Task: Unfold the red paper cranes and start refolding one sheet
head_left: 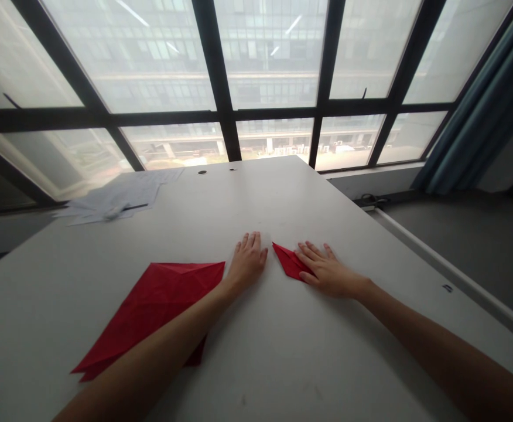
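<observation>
My right hand (pixel 324 269) lies flat with fingers spread over the right part of a small folded piece of red paper (pixel 288 262). The left, pointed end of that paper shows, while the rest is under the fingers. My left hand (pixel 248 258) rests flat on the white table (pixel 265 199), just left of the small paper and apart from it, with nothing in it. A larger folded sheet of red paper (pixel 151 305), creased and pointed at its corners, lies to the left. My left forearm passes over its right side and hides part of it.
Loose white papers (pixel 120 193) with a dark pen (pixel 136 206) lie at the table's far left. Two small round holes are near the far edge. Beyond stand dark-framed windows (pixel 221 88), with a blue curtain (pixel 471 123) at right. The table's right edge drops to a grey floor.
</observation>
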`<state>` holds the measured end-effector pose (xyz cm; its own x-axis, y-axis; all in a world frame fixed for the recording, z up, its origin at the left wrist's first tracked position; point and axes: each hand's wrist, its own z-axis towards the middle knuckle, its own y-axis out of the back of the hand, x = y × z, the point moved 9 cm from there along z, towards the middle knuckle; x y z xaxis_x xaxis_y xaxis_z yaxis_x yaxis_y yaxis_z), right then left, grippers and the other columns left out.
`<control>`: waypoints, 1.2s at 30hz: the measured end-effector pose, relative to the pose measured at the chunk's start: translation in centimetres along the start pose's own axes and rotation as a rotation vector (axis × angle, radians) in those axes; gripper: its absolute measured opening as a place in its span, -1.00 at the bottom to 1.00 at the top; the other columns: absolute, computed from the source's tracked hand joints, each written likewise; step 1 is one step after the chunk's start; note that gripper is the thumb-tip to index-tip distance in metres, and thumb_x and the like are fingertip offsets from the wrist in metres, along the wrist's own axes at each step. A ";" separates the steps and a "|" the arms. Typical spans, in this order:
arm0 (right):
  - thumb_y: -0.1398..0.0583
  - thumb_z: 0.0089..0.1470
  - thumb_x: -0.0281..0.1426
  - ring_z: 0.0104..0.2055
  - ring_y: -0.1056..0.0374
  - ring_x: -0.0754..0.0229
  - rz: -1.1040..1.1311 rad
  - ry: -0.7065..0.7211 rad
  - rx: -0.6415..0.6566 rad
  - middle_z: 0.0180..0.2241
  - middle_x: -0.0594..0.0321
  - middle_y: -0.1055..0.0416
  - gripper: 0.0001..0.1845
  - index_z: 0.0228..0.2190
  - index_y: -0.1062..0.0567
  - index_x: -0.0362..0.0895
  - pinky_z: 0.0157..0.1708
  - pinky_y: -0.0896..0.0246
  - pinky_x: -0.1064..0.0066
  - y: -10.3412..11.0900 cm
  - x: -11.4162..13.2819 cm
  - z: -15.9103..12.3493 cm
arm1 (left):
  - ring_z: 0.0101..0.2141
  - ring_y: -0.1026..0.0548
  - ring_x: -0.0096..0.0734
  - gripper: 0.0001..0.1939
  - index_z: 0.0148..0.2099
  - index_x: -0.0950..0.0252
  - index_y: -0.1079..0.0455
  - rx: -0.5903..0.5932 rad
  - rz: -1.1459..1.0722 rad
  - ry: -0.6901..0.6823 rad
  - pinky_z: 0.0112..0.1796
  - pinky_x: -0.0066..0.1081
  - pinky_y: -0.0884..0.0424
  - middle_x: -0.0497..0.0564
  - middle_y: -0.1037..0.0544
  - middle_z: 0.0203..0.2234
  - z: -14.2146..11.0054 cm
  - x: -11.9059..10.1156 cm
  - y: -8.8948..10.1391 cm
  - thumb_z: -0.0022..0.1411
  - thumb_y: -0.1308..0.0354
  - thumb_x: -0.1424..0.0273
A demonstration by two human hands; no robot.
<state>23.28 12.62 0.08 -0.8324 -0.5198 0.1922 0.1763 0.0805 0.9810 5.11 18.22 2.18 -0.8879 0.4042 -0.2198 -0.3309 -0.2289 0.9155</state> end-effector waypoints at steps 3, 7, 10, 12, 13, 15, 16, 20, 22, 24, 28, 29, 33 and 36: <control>0.07 0.33 -0.07 0.45 0.35 -0.11 0.013 -0.010 -0.006 0.42 0.04 0.22 -0.30 0.37 0.05 -0.06 0.32 0.39 -0.21 0.2 0.3 -0.1 | 0.11 -0.34 -0.12 -0.52 0.37 0.19 -0.13 -0.146 -0.065 -0.146 0.11 -0.10 -0.29 0.17 -0.39 0.10 -0.5 -2.4 2.9 0.45 0.16 0.33; 0.05 0.33 -0.09 0.41 0.14 -0.11 0.052 -0.034 -0.069 0.38 0.03 0.01 -0.37 0.31 -0.16 -0.09 0.31 0.25 -0.14 1.4 0.8 0.1 | -0.08 -0.36 -0.18 -0.61 0.25 0.01 -0.33 0.023 -0.055 -0.392 -0.02 -0.15 -0.34 0.08 -0.43 -0.10 -1.8 -6.1 2.5 0.43 0.03 0.24; 0.05 0.36 -0.25 0.20 -0.22 0.02 0.088 -0.135 -0.199 0.15 0.04 -0.37 -0.56 0.08 -0.46 -0.11 0.21 -0.04 0.12 3.0 0.2 0.3 | -0.10 -0.34 -0.20 -0.63 0.21 -0.03 -0.36 0.151 -0.064 -0.471 -0.04 -0.17 -0.31 0.06 -0.41 -0.11 -2.4 -7.1 1.2 0.42 0.00 0.19; -0.06 0.30 -0.28 0.05 -0.32 0.05 0.095 -0.201 -0.237 -0.03 0.05 -0.46 -0.66 -0.05 -0.54 -0.13 0.10 -0.15 0.22 3.4 -0.3 0.2 | -0.07 -0.32 -0.20 -0.62 0.23 -0.05 -0.33 0.176 -0.070 -0.495 -0.01 -0.17 -0.28 0.06 -0.39 -0.08 -2.6 -7.1 0.8 0.43 0.01 0.20; -0.14 0.25 -0.27 0.01 -0.33 0.04 0.098 -0.224 -0.236 -0.08 0.04 -0.47 -0.69 -0.07 -0.55 -0.14 0.06 -0.18 0.24 3.4 -0.4 0.2 | -0.06 -0.31 -0.19 -0.61 0.25 -0.06 -0.31 0.180 -0.072 -0.500 -0.01 -0.17 -0.27 0.07 -0.38 -0.07 -2.5 -7.1 0.6 0.43 0.02 0.20; -0.24 0.15 -0.27 -0.04 -0.34 0.04 0.120 -0.259 -0.224 -0.13 0.05 -0.46 -0.68 -0.09 -0.54 -0.14 0.01 -0.20 0.27 3.2 -0.5 0.1 | -0.04 -0.30 -0.18 -0.59 0.28 -0.07 -0.27 0.186 -0.076 -0.500 0.00 -0.17 -0.26 0.08 -0.37 -0.07 -2.5 -6.9 0.5 0.44 0.03 0.20; -0.26 0.13 -0.30 -0.07 -0.35 0.06 0.143 -0.277 -0.221 -0.15 0.06 -0.45 -0.70 -0.11 -0.54 -0.14 -0.01 -0.21 0.29 3.1 -0.5 0.0 | -0.04 -0.29 -0.18 -0.58 0.29 -0.07 -0.26 0.190 -0.077 -0.497 0.00 -0.17 -0.26 0.08 -0.36 -0.07 -2.4 -6.9 0.5 0.44 0.03 0.19; -0.28 0.03 -0.41 -0.18 -0.37 0.13 0.276 -0.343 -0.206 -0.20 0.11 -0.46 -0.82 -0.26 -0.52 -0.15 -0.13 -0.24 0.36 2.6 -0.7 -0.1 | -0.02 -0.29 -0.17 -0.58 0.29 -0.05 -0.24 0.198 -0.086 -0.469 0.03 -0.14 -0.25 0.07 -0.35 -0.04 -2.3 -6.8 0.5 0.44 0.04 0.17; -0.30 -0.04 -0.45 -0.22 -0.38 0.16 0.355 -0.368 -0.198 -0.22 0.13 -0.48 -0.79 -0.27 -0.50 -0.16 -0.19 -0.25 0.39 2.5 -0.9 -0.1 | 0.00 -0.28 -0.15 -0.57 0.30 -0.04 -0.22 0.190 -0.096 -0.435 0.04 -0.12 -0.25 0.07 -0.35 -0.02 -2.2 -6.6 0.4 0.44 0.06 0.16; -0.31 -0.11 -0.51 -0.28 -0.40 0.18 0.449 -0.379 -0.190 -0.29 0.17 -0.51 -0.68 -0.22 -0.49 -0.16 -0.26 -0.25 0.41 2.3 -1.1 0.0 | 0.02 -0.29 -0.13 -0.54 0.33 -0.02 -0.18 0.176 -0.112 -0.392 0.05 -0.09 -0.25 0.09 -0.35 0.01 -2.1 -6.1 0.2 0.43 0.05 0.16; -0.26 -0.16 -0.57 -0.43 -0.38 0.23 0.676 -0.383 -0.180 -0.45 0.26 -0.50 -0.63 -0.21 -0.51 -0.17 -0.43 -0.21 0.45 2.2 -1.4 0.0 | 0.12 -0.26 -0.07 -0.35 0.43 0.09 0.03 0.076 -0.273 -0.264 0.13 -0.02 -0.22 0.15 -0.32 0.13 -1.1 -4.4 -0.1 0.37 -0.07 0.22; -0.24 -0.14 -0.57 -0.45 -0.38 0.23 0.749 -0.374 -0.174 -0.47 0.25 -0.50 -0.70 -0.27 -0.53 -0.18 -0.46 -0.20 0.46 2.2 -1.3 0.1 | 0.13 -0.27 -0.08 -0.29 0.44 0.14 0.07 0.047 -0.371 -0.213 0.13 -0.04 -0.24 0.17 -0.32 0.14 -0.7 -3.7 0.0 0.35 -0.10 0.23; -0.24 -0.08 -0.48 -0.43 -0.40 0.23 1.075 -0.341 -0.199 -0.45 0.22 -0.53 -0.89 -0.40 -0.53 -0.20 -0.45 -0.24 0.46 2.2 -1.0 0.3 | -0.06 -0.48 -0.19 -0.36 0.36 0.29 -0.16 0.142 -0.888 -0.015 -0.03 -0.20 -0.41 0.17 -0.50 0.01 0.3 -2.0 -0.6 0.32 -0.14 0.20; -0.30 -0.07 -0.41 -0.38 -0.43 0.21 1.239 -0.280 -0.191 -0.40 0.22 -0.55 -0.82 -0.34 -0.53 -0.20 -0.39 -0.29 0.43 2.0 -0.4 0.4 | -0.12 -0.52 -0.20 -0.54 0.12 0.34 -0.48 0.260 -1.123 -0.007 -0.05 -0.27 -0.40 0.12 -0.61 -0.15 0.2 -3.1 -0.2 0.30 -0.15 0.16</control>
<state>23.70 13.35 2.01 -0.1364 0.0118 0.9906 0.9610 0.2445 0.1294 7.97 17.14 2.77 -0.1320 0.2696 -0.9539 -0.8573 0.4520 0.2464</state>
